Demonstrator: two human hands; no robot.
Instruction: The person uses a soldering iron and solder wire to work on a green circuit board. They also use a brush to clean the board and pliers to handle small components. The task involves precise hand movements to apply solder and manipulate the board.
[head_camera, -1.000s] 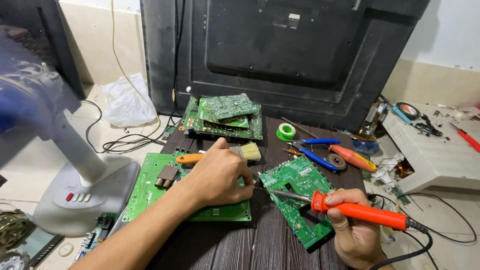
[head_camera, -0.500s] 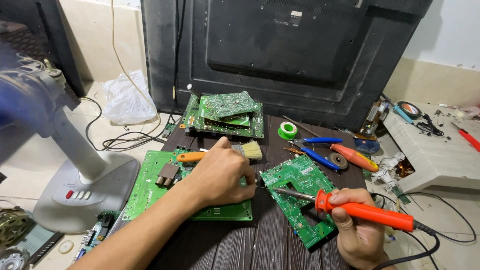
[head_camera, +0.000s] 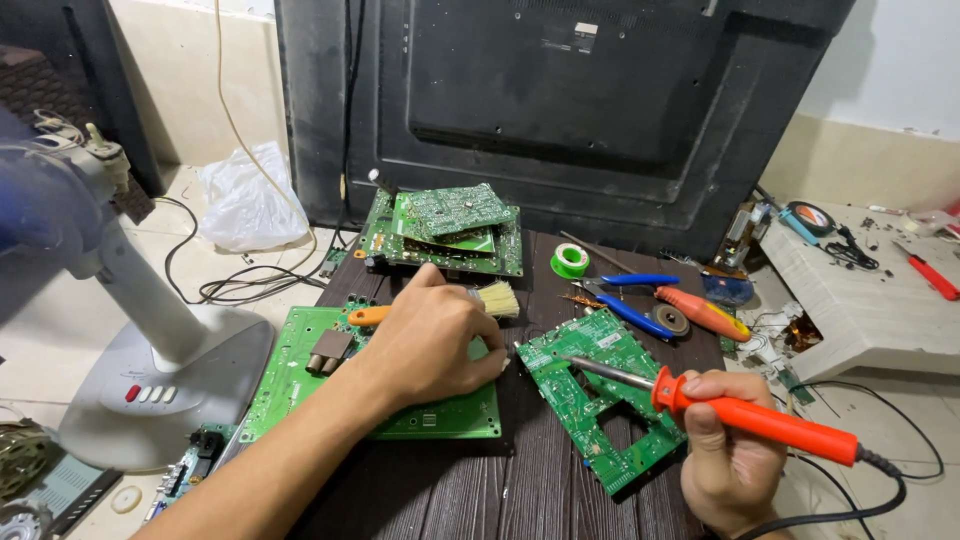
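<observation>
The small green circuit board (head_camera: 590, 395), lying on the dark counter (head_camera: 520, 490) just right of the large board (head_camera: 300, 375), could be scorched if the soldering iron (head_camera: 740, 412), clenched in the right hand (head_camera: 730, 465), slips (the left hand (head_camera: 435, 340), fingers curled but contents hidden, rests very near), and the iron has risen slightly since.

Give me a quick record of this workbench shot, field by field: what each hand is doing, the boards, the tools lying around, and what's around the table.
left hand: left hand rests on the large green board, over a brush with an orange handle
right hand: right hand grips an orange soldering iron, tip over the small green board
other boards: stack of circuit boards at the table's far edge
tools: green tape roll, blue-handled pliers, orange-handled tool
surface: dark wooden table
surroundings: black TV back panel, grey fan base
</observation>
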